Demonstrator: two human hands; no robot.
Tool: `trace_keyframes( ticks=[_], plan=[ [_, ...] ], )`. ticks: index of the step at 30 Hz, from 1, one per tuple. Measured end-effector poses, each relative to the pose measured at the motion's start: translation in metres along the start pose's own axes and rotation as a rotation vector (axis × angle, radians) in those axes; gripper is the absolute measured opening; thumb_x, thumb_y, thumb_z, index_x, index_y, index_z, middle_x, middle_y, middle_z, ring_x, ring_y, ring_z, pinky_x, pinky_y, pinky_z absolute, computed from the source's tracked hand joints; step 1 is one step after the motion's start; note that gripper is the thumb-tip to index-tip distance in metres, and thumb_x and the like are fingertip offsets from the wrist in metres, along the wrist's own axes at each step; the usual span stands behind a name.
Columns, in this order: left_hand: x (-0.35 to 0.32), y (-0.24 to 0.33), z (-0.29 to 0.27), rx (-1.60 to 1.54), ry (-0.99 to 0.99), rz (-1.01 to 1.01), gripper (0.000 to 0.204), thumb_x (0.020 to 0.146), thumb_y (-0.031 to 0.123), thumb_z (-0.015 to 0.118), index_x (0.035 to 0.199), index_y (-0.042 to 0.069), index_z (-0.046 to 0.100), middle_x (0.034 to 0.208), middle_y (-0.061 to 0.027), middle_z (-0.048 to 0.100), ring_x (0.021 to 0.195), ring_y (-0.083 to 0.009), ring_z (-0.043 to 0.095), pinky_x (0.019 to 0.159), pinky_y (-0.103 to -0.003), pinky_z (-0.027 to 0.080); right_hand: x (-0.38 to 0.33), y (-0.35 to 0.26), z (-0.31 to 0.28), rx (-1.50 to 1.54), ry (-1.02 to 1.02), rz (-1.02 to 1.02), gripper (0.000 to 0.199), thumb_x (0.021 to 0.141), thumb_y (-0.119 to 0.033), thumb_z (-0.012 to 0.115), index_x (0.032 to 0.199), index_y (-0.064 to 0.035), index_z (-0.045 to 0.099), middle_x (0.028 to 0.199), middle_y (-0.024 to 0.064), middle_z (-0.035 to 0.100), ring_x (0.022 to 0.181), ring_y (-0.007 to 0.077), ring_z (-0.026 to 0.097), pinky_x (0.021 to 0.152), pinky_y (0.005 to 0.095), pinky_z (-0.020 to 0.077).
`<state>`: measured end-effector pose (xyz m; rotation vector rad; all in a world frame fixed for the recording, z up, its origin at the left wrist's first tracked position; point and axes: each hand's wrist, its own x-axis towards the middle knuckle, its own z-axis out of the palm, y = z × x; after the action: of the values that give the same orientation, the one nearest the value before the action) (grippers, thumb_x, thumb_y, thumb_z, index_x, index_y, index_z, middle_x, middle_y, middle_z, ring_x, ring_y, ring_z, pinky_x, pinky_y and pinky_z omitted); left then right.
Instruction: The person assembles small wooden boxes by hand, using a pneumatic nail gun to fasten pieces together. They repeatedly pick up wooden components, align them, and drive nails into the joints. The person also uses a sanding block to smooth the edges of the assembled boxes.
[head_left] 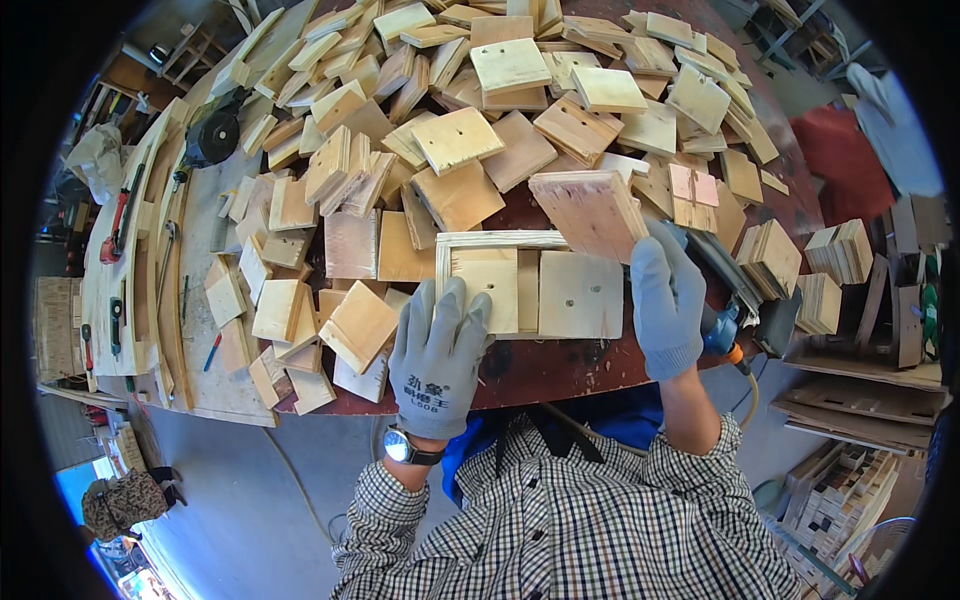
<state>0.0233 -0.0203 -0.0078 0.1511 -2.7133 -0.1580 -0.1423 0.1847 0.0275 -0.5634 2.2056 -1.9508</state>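
My left hand (438, 350), in a grey work glove, lies with fingers stretched over the left end of a shallow wooden frame (500, 239) at the table's front edge. Inside the frame are a pale square board (486, 282) with a dark hole and, to its right, a greyer board (580, 293) with two holes. My right hand (666, 300), gloved alike, is closed on the right edge of a tilted stack of square wooden boards (585, 208) above the frame's far right corner. Its thumb side is partly hidden.
A large heap of wooden blocks (458, 138) covers the dark red table. Beside my right hand lies a blue air tool (722, 330) with a hose. Board stacks (770, 258) stand at the right edge. A black round tool (215, 135) and a red-handled tool (115, 230) lie left.
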Motion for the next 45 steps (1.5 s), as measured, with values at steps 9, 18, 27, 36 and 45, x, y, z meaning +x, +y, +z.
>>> trace_keyframes(
  ticks=[9, 18, 27, 36, 45],
  plan=[
    [0.023, 0.012, -0.026, 0.014, -0.031, 0.062, 0.058, 0.089, 0.046, 0.074, 0.130, 0.006, 0.070, 0.140, -0.0143, 0.063, 0.137, -0.0407, 0.054, 0.120, -0.060, 0.037, 0.002, 0.003, 0.001, -0.038, -0.077, -0.084, 0.044, 0.111, -0.028, 0.057, 0.137, 0.0059, 0.066, 0.125, 0.0159, 0.072, 0.110, 0.0194, 0.066, 0.098, 0.0337, 0.0512],
    [0.030, 0.044, -0.006, -0.269, -0.346, 0.205, 0.081, 0.099, 0.058, 0.056, 0.153, -0.002, 0.048, 0.161, -0.0242, 0.047, 0.152, -0.0422, 0.041, 0.128, -0.059, 0.027, -0.008, 0.024, 0.019, 0.149, 0.016, -0.032, 0.053, 0.115, -0.036, 0.051, 0.145, 0.0078, 0.058, 0.125, 0.0083, 0.067, 0.110, 0.0125, 0.059, 0.099, 0.0290, 0.0466],
    [0.031, 0.038, -0.002, -0.316, -0.344, 0.227, 0.090, 0.085, 0.046, 0.075, 0.153, -0.005, 0.045, 0.161, -0.0266, 0.044, 0.152, -0.0453, 0.040, 0.128, -0.060, 0.027, -0.004, 0.029, 0.025, 0.147, -0.032, -0.080, 0.049, 0.115, -0.037, 0.050, 0.142, 0.0025, 0.061, 0.103, -0.0008, 0.061, 0.087, 0.0059, 0.051, 0.078, 0.0229, 0.0452],
    [0.034, -0.006, -0.014, -0.171, -0.123, 0.078, 0.092, 0.082, 0.043, 0.083, 0.155, 0.000, 0.047, 0.161, -0.0224, 0.048, 0.151, -0.0449, 0.041, 0.126, -0.059, 0.030, -0.001, 0.035, -0.003, 0.504, 0.117, 0.058, 0.048, 0.113, -0.047, 0.055, 0.119, -0.0005, 0.065, 0.095, -0.0011, 0.058, 0.085, 0.0066, 0.050, 0.073, 0.0237, 0.0419],
    [0.020, -0.026, 0.003, -0.210, -0.230, -0.037, 0.101, 0.080, 0.048, 0.084, 0.159, 0.002, 0.043, 0.169, -0.0218, 0.037, 0.152, -0.0452, 0.039, 0.125, -0.052, 0.035, -0.010, 0.007, -0.018, 0.275, 0.052, 0.010, 0.040, 0.116, -0.037, 0.050, 0.114, -0.0010, 0.066, 0.095, -0.0013, 0.060, 0.084, 0.0058, 0.052, 0.074, 0.0242, 0.0444]
  ],
)
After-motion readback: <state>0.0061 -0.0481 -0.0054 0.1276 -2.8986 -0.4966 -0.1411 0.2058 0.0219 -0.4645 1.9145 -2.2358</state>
